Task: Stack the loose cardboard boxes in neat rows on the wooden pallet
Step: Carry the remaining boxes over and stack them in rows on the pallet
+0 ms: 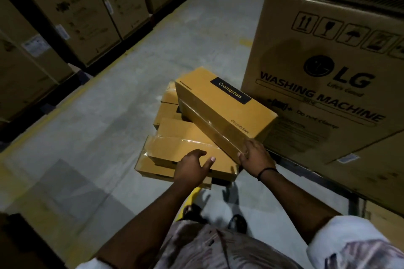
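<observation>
Both hands are at the near end of a loose pile [168,113] of cardboard boxes on the floor. The right hand [255,157] grasps the near lower corner of the Crompton box [227,107], with its fingers curled over the edge. The left hand [194,166] is released and spread, its fingers lying loosely over the flat box [185,146] underneath. Whether it presses on that box or only hovers above it is hard to tell.

I judge the split to be deliberate. One hand takes the end of the top box to lift or swing it, while the other is placed to steady the box below so it does not slide along with it.

The Crompton box lies tilted and skewed across the others, with its far end higher, so nothing here is in rows yet. No wooden pallet can be made out under the pile.

All the boxes are long, shallow and rectangular, made of smooth tan cardboard. Glossy clear tape runs along their seams and catches the light. The top one carries a dark label and the words "CEILING FAN".

Just beside the pile on the right stands a large washing-machine carton [328,94] in duller brown board, printed with handling symbols. The pile rests on a grey concrete floor [109,116] crossed by a yellow line [72,96]. Beyond that line stands a row of tall cartons [65,6].
</observation>
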Demonstrator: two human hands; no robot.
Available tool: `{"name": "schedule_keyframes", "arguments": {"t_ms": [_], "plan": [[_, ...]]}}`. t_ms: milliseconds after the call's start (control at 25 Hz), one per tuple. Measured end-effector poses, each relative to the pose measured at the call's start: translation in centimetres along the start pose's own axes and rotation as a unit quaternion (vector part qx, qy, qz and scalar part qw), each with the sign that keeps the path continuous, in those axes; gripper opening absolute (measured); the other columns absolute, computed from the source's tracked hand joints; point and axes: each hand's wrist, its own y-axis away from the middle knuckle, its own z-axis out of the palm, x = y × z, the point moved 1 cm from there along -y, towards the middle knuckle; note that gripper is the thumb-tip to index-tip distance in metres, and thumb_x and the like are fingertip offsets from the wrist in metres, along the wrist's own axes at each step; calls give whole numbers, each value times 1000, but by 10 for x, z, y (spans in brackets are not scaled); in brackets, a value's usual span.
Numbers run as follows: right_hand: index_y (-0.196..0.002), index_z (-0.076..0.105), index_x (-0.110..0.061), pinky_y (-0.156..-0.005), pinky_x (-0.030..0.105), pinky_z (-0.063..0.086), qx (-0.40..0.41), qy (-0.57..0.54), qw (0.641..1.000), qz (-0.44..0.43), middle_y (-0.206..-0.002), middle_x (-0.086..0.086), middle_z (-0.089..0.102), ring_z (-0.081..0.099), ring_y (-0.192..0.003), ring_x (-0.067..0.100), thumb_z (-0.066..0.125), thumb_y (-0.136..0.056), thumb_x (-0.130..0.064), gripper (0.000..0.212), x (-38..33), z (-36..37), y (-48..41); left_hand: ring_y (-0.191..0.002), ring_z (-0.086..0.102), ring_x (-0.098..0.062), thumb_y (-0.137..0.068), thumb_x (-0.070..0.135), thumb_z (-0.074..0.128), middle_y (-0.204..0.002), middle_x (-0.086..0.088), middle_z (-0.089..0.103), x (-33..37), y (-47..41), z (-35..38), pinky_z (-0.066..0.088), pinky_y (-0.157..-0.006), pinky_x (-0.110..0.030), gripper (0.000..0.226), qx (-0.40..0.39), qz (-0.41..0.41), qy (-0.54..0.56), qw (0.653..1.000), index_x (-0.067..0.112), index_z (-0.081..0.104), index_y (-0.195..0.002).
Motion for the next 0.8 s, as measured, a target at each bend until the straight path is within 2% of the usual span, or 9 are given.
{"name": "schedule_keyframes", "arguments": {"t_ms": [80, 200, 440, 680, 800], "plan": [[-152, 39, -15, -118, 48, 32, -6, 1, 1000, 0, -160, 10, 32, 28, -148, 29, 57, -99, -37, 60, 1, -2, -24, -117, 63, -14, -91, 72, 49, -130, 7, 67, -2, -21, 2, 53, -97, -36, 62, -4, 4, -6, 1000, 25, 64, -129], [-155, 35, -19, -119, 48, 30, -10, -22, 999, 32, -161, 10, 29, 25, -149, 30, 58, -99, -36, 63, -2, -11, -57, -116, 64, -13, -91, 73, 47, -131, 7, 67, 2, -61, -5, 53, -95, -36, 64, -18, 17, -25, 999, 26, 64, -130], [-156, 34, -19, -119, 48, 31, 7, -35, 997, 70, -161, 10, 29, 26, -147, 33, 60, -98, -36, 65, -1, -20, -105, -111, 65, -16, -94, 69, 49, -130, 6, 67, 21, -123, -7, 50, -80, -29, 59, -43, 66, -70, 994, 26, 63, -132], [-156, 31, -19, -117, 47, 32, -30, 7, 997, 66, -162, 11, 27, 26, -147, 34, 61, -97, -38, 69, 8, -37, -156, -115, 64, -18, -95, 66, 48, -132, 5, 65, 36, -156, 7, 53, -89, -35, 56, -51, 54, -70, 995, 25, 62, -132], [-158, 28, -19, -119, 47, 30, -54, 11, 997, 51, -164, 11, 22, 22, -150, 33, 60, -98, -39, 71, 13, -53, -188, -119, 62, -22, -102, 56, 44, -136, 2, 62, 50, -173, 16, 52, -92, -38, 46, -63, 36, -49, 996, 25, 60, -132]]}}
